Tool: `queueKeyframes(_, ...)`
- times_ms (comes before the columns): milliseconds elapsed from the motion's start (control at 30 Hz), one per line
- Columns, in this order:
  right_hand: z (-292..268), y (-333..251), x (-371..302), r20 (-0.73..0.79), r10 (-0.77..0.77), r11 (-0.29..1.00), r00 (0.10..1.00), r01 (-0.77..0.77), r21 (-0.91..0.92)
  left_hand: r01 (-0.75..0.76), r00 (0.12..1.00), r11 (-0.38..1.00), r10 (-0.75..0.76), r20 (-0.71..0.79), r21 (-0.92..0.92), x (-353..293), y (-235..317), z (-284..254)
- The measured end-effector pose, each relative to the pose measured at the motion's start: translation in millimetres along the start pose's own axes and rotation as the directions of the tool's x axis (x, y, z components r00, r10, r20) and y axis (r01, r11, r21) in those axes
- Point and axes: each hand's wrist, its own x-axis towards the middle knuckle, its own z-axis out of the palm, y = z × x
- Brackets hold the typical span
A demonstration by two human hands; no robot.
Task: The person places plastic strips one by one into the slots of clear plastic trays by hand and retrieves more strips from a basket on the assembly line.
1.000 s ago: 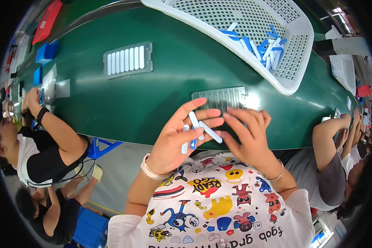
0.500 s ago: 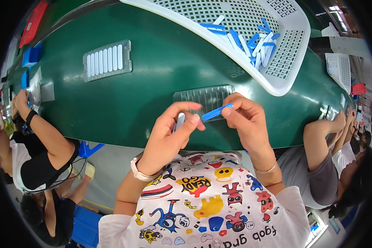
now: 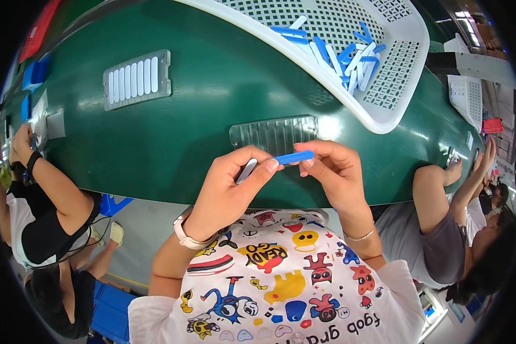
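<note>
My left hand (image 3: 233, 182) pinches the left end of a slim blue strip (image 3: 294, 157) with rounded ends, between thumb and forefinger. Tucked in the same hand is a white strip (image 3: 246, 171). At the blue strip's right end is my right hand (image 3: 337, 172), its thumb and forefinger apart on either side; whether they touch the strip is unclear. Just beyond my hands lies a clear ridged tray (image 3: 274, 133), its near edge partly hidden by my fingers. No strips show in its visible slots.
A white perforated basket (image 3: 378, 117) with loose blue and white strips stands at the back right. Farther left lies another clear tray (image 3: 165, 86) holding a row of white strips. Co-workers sit on both sides, with a person's arm (image 3: 60, 180) at the left table edge.
My left fingers have closed on the blue strip's left end. My right thumb no longer covers its right end. The strip lies flatter, its broad blue face showing.
</note>
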Motion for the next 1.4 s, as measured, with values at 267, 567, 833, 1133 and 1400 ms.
queueKeyframes(267,-14.4,-2.0,1.6,-0.014,-0.291,0.885,0.957,0.264,-0.384,0.184,0.964,0.972,-0.149,0.221,-0.147,4.9,-2.0,3.8)
queueKeyframes(567,-23.6,-22.2,38.3,0.280,-0.269,0.449,0.922,0.377,-0.810,0.196,0.972,0.729,-0.058,0.226,-0.656,4.5,-9.4,-4.7)
queueKeyframes(833,-24.5,-15.6,41.0,0.218,-0.324,0.407,0.921,0.344,-0.846,0.126,0.981,0.810,-0.017,0.191,-0.573,-2.1,-11.3,-1.7)
queueKeyframes(1133,7.9,-21.9,12.5,0.381,-0.306,0.575,0.872,0.488,-0.656,-0.182,0.974,0.983,0.181,0.138,-0.003,-10.4,-13.8,-0.1)
queueKeyframes(1400,1.4,-7.0,1.6,0.501,-0.521,0.307,0.691,0.700,-0.645,-0.170,0.982,0.976,0.179,0.062,-0.134,-8.5,-8.4,0.7)
